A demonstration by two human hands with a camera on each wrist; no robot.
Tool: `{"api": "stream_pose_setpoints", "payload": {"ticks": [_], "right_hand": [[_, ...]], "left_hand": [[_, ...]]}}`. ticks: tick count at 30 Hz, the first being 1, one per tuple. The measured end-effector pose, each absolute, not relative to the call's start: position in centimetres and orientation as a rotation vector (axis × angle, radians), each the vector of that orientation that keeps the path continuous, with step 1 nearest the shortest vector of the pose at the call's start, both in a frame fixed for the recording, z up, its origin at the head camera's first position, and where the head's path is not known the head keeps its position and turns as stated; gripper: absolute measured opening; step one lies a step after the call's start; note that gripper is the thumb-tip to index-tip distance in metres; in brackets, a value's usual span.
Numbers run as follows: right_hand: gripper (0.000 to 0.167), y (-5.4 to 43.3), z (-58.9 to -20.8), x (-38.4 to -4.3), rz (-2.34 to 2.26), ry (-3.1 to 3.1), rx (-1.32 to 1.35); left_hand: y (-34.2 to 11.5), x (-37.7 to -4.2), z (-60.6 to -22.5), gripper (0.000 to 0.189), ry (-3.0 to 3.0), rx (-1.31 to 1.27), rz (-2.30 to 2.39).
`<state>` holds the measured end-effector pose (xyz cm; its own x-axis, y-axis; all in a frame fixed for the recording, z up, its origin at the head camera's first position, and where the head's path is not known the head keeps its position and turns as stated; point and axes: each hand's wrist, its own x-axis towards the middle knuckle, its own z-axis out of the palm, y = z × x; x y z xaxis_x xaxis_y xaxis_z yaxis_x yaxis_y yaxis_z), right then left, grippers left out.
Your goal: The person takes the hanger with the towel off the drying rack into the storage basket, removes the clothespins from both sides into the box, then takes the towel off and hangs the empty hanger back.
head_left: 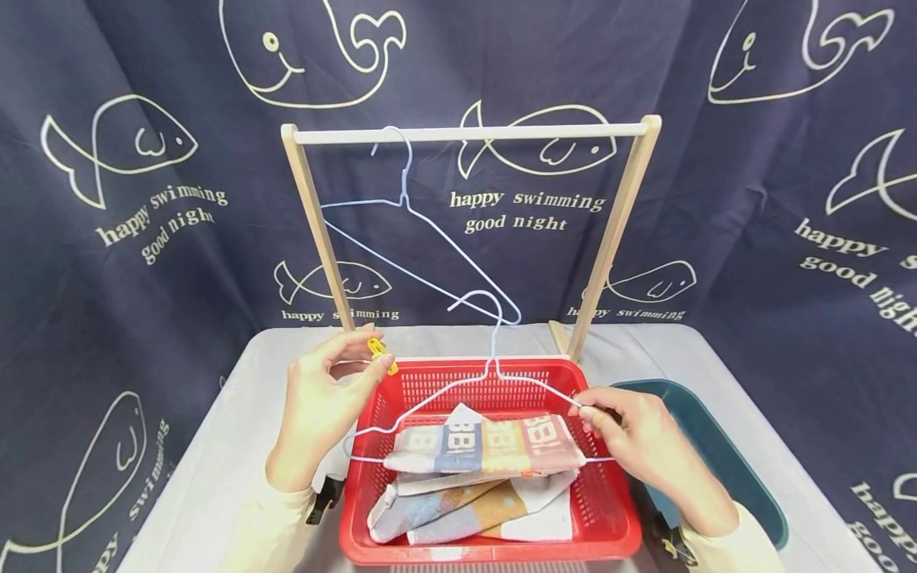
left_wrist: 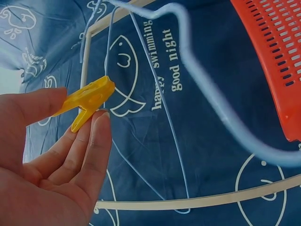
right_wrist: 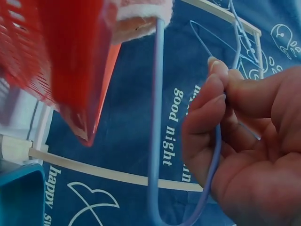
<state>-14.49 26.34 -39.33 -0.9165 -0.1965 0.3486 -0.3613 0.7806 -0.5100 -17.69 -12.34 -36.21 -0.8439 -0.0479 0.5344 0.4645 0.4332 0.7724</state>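
My left hand (head_left: 325, 398) pinches a small yellow clothespin (left_wrist: 91, 98) between thumb and fingers, left of the hanger's hook. With my right hand (head_left: 637, 430) I grip the right shoulder of a light blue wire hanger (head_left: 530, 380), held above the red basket (head_left: 490, 552). Over the hanger's lower bar hangs a towel (head_left: 494, 446) with coloured blocks and pale lettering. Below it in the basket lie more folded cloths (head_left: 466, 513), partly hidden by the towel. In the right wrist view, the towel's edge wraps the bar (right_wrist: 156, 108).
Behind the basket stands a rack with wooden posts and a white rail (head_left: 501, 134). A second blue hanger (head_left: 458, 247) hangs from the rail's left part. A teal bin (head_left: 723, 454) sits on the white table (head_left: 193, 477) at the right, partly behind my right arm.
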Motion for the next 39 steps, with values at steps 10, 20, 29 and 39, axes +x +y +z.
{"api": "stream_pose_setpoints", "payload": {"ticks": [10,20,29,39], "right_hand": [[0.021,26.8,-39.9,-14.4,0.934,-2.792,0.463],[0.017,27.4,-39.9,-14.3,0.925,-2.872,0.515],[0.010,27.7,-39.9,-14.9,0.903,-2.960,0.574],[0.006,27.6,-40.5,-16.3,0.786,-2.982,0.649]], "left_hand": [[-12.6,-17.3,-36.4,0.032,-2.239,-0.340,-1.379],[-12.7,-17.0,-36.1,0.036,-2.251,-0.350,-1.351],[-12.8,-17.0,-36.1,0.034,-2.260,-0.350,-1.366],[-12.8,-16.9,-36.0,0.033,-2.299,-0.332,-1.335]]}}
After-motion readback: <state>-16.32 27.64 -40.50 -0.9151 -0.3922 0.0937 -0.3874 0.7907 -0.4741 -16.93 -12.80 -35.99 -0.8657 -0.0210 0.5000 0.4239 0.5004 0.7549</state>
